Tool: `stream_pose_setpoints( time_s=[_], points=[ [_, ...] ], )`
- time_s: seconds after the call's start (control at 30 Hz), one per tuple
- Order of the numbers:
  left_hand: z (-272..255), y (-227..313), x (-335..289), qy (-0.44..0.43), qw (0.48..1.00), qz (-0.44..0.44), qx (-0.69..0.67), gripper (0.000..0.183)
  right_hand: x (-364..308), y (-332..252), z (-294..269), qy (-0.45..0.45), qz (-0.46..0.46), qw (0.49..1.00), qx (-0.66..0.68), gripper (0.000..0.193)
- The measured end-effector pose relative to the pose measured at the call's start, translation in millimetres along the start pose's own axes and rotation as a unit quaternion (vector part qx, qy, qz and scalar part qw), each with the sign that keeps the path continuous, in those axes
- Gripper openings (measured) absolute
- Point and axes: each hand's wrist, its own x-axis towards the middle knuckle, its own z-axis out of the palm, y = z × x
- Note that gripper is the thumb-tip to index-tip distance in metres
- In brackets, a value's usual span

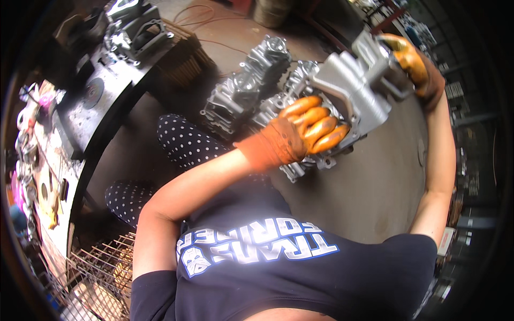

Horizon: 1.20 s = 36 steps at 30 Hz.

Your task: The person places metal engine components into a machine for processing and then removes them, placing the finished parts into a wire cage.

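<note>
Got the cast-aluminum-look housing (353,80) between my left hand (313,128), curled on its near-left edge, and right hand (412,64), clamped round its far-right end.

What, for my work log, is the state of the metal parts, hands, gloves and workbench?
Large metal part, tilted, held.
Left hand, fingers curled at its edge.
Right hand, gripping its far end.
Gloves, worn on both hands.
Other metal parts, grouped, some partly hidden.
Workbench, partly covered.

There are two orange-gloved hands (316,125) (412,64), at least four silver cast-metal housings (348,80), two black, white-dotted trouser legs (184,139), one wire-mesh basket (96,262) and one tan cylindrical container (272,12).
</note>
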Motion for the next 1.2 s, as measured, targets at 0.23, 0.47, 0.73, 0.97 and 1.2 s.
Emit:
stream_pose_setpoints(
  time_s=[0.23, 0.47, 0.73, 0.97, 1.2],
  points=[
    [-88.7, -42.4, -68.7, -0.177, 0.978, -0.088, 0.069, 0.039, -5.7, 34.4, 19.6, 0.154, 0.176, 0.951, 0.203, 0.037],
    [-222.2, -100.5, -155.1, -0.199, 0.890, -0.231, 0.339, 0.036, -56.2, 105.4, -14.1, 0.298, 0.262, 0.916, 0.067, 0.048],
    [-202.6, -134.6, -171.1, -0.245, 0.890, -0.221, 0.314, 0.036, -184.4, 136.6, -13.6, 0.287, 0.432, 0.849, -0.096, 0.047],
    [-172.5, -162.3, -151.9, -0.283, 0.904, -0.169, 0.273, 0.036, -286.9, 246.9, 113.4, 0.154, 0.608, 0.778, 0.023, 0.044],
    [-167.2, -158.5, -121.5, -0.336, 0.891, -0.158, 0.260, 0.039, -324.8, 320.8, 334.7, -0.045, 0.683, 0.725, -0.079, 0.057]
  ],
)
